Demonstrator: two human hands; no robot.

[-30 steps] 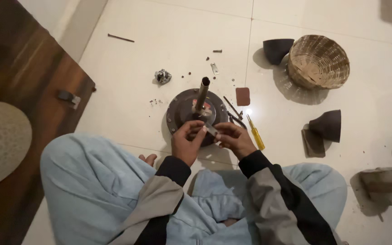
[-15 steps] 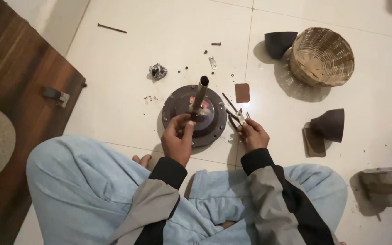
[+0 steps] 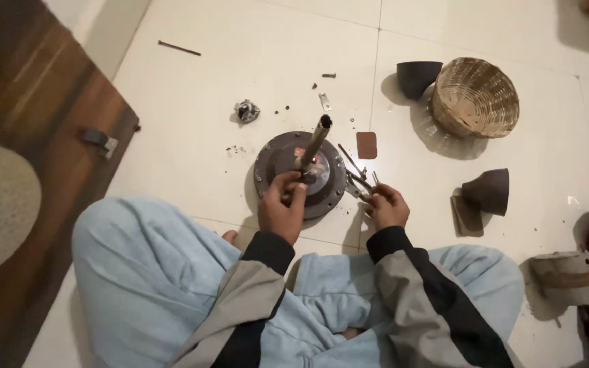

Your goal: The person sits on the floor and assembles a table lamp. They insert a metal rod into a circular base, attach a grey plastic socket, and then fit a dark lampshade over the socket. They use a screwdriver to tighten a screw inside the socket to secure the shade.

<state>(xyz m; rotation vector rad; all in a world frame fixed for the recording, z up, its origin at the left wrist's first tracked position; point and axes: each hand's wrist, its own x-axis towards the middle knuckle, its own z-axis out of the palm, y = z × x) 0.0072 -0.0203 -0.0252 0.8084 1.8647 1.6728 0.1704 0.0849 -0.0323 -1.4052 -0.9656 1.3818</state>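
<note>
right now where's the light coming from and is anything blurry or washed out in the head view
Head view: dim and soft all over; shadows fall left of the wicker basket and dark cups, so light comes from the right; no glare on the tile floor; left hand and right hand slightly blurred.

A person sits cross-legged on the white tiled floor (image 3: 240, 61), light blue trousers filling the lower half of the frame. At centre lies a round dark metal disc (image 3: 274, 158) with a short pipe (image 3: 315, 140) rising tilted from its middle. The left hand (image 3: 282, 211) rests on the disc's near edge, fingers at the pipe's base. The right hand (image 3: 386, 206), just right of the disc, grips pliers (image 3: 359, 178) whose tips point up-left. In the upper right sits a woven basket (image 3: 475, 97) with a dark cup (image 3: 418, 76) touching its left side. Another dark cup (image 3: 489, 191) lies at right. A crumpled silver scrap (image 3: 246, 110) lies above the disc.
</note>
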